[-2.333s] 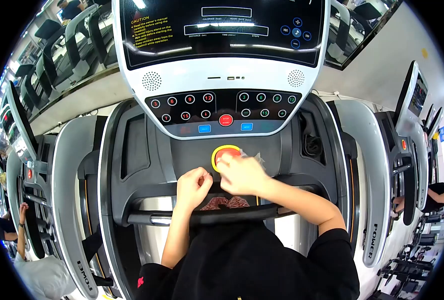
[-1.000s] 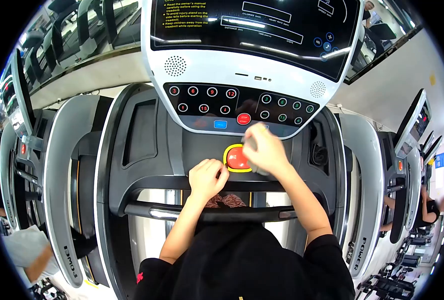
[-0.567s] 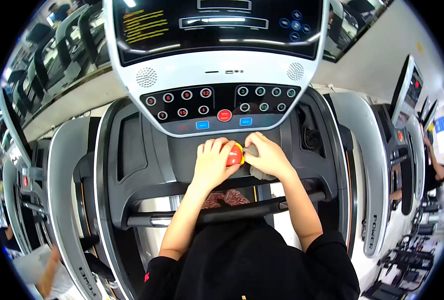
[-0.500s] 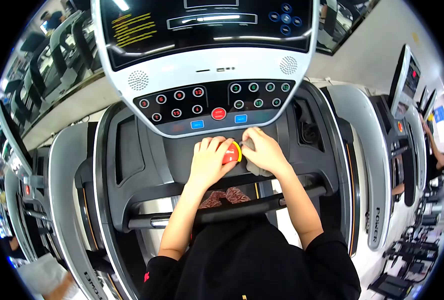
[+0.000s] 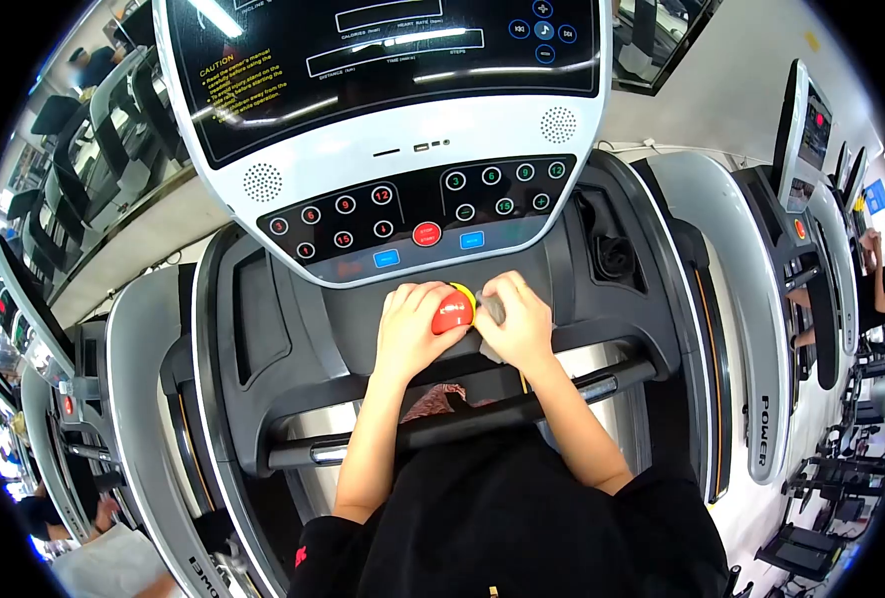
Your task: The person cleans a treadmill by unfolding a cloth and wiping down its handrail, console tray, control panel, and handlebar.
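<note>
My left hand (image 5: 411,331) is wrapped round the left side of a red round button (image 5: 452,313) with a yellow rim, below the treadmill console (image 5: 392,125). My right hand (image 5: 518,324) pinches a grey cloth (image 5: 492,311) against the button's right side. Part of the cloth shows under the palm. Above both hands is the key panel with numbered keys, a red stop key (image 5: 426,234) and two blue keys. A black handlebar (image 5: 462,423) crosses below my forearms.
Black cable or cloth lies in the right tray (image 5: 614,257). Grey treadmills stand at the left (image 5: 143,399) and right (image 5: 726,299). A person in light clothes (image 5: 113,563) is at the lower left, another in black (image 5: 873,289) at the far right. A mirror hangs at the upper left.
My left hand has gone from a loose fist beside the button to a hold round it. My right hand has moved to its right side with the cloth. The view has shifted and tilted.
</note>
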A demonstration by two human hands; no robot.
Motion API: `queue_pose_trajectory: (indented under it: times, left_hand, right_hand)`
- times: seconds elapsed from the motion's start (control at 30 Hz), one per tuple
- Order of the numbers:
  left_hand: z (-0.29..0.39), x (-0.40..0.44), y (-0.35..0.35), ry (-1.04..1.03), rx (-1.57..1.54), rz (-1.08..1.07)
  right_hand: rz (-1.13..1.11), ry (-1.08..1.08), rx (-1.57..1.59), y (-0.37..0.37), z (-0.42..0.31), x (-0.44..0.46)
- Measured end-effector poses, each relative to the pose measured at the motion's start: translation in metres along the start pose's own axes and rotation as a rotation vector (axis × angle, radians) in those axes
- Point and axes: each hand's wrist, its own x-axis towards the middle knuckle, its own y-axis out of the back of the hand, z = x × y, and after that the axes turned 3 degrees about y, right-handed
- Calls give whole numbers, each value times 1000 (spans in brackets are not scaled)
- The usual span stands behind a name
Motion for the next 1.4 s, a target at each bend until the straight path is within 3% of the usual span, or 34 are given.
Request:
queue_pose_trajectory:
  times: [0.17,0.33,0.4,0.47,0.53,0.6,0.67,0.77,0.8,0.87,1.0,1.07,1.13,1.27,1.33,1.4]
  left_hand:
    - [-4,1,-2,-58,37,3]
    - [-4,0,-3,-81,35,34]
    - [-6,-1,-5,-74,11,45]
    - [-7,-1,-2,-52,22,18]
    - [-3,-1,1,-47,-16,24]
    - [-3,-1,0,-42,-13,38]
    - [-3,-3,-2,-27,-12,48]
    - [-7,-4,1,-82,-32,60]
    - [-8,-4,1,-75,-47,67]
    - [-10,-5,0,-68,-67,79]
    - [-12,-9,0,71,-201,180]
    - [-13,-11,1,213,-363,342]
    - [-19,-13,0,219,-412,469]
    - [-17,-16,-1,237,-435,543]
    - [-18,-17,1,230,-432,565]
    - [-21,-17,-1,268,-512,591]
  right_hand:
    - [-240,189,202,12,15,2]
    - [53,-31,144,-1,11,3]
    - [-38,132,206,-5,0,-3]
    - [-281,307,151,1,-1,0]
    - [-217,192,250,1,13,12]
    - [14,33,119,-2,21,22]
    - [54,16,0,-5,21,25]
    - [-235,384,-28,-3,15,20]
    - [-268,416,47,-2,12,21]
    - [-377,298,78,3,18,30]
    - [-252,-35,-101,-4,24,49]
    - [-376,135,-29,-6,15,48]
    - [-499,264,-19,-2,14,57]
    - [-158,72,-49,6,1,77]
    - [-234,267,-65,4,-17,69]
    - [-539,557,-124,-2,-30,54]
